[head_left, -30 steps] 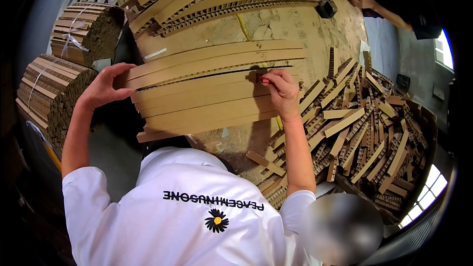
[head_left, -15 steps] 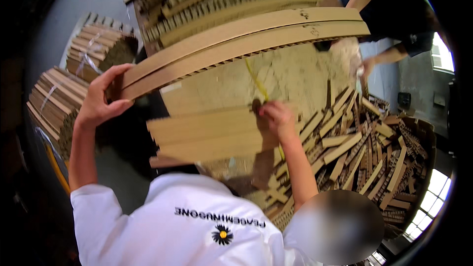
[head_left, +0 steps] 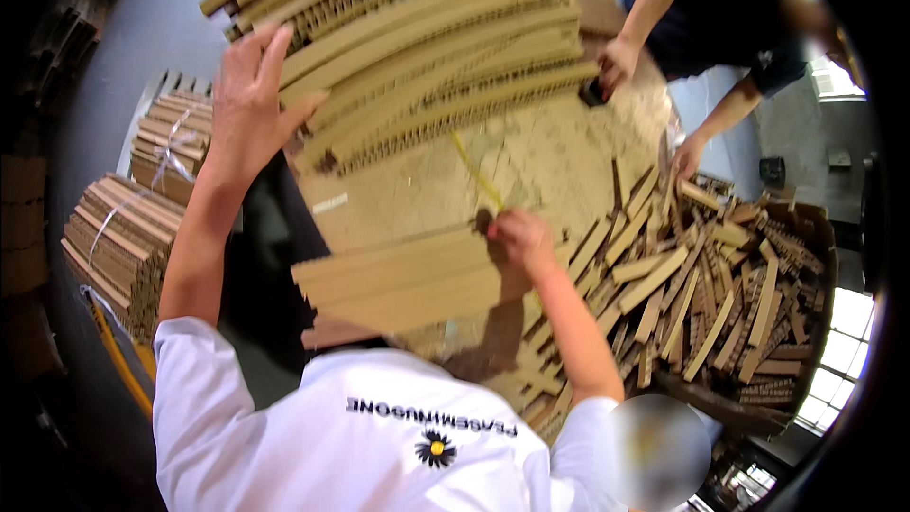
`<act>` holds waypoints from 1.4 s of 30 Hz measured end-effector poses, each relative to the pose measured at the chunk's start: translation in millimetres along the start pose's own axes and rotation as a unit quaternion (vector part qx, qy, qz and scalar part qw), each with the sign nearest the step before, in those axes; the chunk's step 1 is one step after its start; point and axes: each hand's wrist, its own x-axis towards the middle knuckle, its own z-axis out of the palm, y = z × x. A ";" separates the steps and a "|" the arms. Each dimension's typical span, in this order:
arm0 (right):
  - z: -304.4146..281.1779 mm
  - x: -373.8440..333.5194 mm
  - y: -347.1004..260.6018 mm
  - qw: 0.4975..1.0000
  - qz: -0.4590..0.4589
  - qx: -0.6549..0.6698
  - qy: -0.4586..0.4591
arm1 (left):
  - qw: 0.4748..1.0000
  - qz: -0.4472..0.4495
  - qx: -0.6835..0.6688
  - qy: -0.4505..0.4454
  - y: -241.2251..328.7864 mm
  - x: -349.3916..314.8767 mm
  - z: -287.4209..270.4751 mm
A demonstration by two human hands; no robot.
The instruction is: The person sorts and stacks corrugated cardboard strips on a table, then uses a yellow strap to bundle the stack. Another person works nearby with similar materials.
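Note:
My left hand [head_left: 251,100] is open, fingers spread, beside the left ends of long cardboard strips [head_left: 445,47] stacked at the table's far side. Their fluted edges show. My right hand [head_left: 523,239] is closed in a pinch above the right end of shorter cardboard strips [head_left: 398,284] laid side by side near me. Something small and red shows at its fingertips, too small to name. A yellow line [head_left: 476,171], like a tape, runs across the wooden table [head_left: 379,199] toward that hand.
To the right, a big carton [head_left: 823,313] is heaped with short cardboard offcuts [head_left: 682,275], some spilling onto the table. A co-worker in dark clothing [head_left: 711,14] holds a dark object [head_left: 594,92] by the stack. Tied bundles of strips [head_left: 128,228] stand at the left.
My left hand has let go of the long cardboard strips, which now lie on the far stack, and it has moved forward. The co-worker's hand with a dark object has come to the stack's right end.

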 end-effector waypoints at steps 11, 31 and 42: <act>1.9 -2.1 -2.4 0.998 0.035 0.045 -0.024 | 0.952 -0.164 -0.150 -0.212 84.5 -207.7 68.2; -17.3 -19.3 -32.0 0.983 0.093 0.158 0.008 | 0.895 -0.240 -0.285 -0.244 67.0 -247.3 70.6; -3.1 -21.3 -26.6 0.997 0.028 0.060 -0.033 | 0.946 -0.139 -0.219 -0.193 82.8 -239.1 80.2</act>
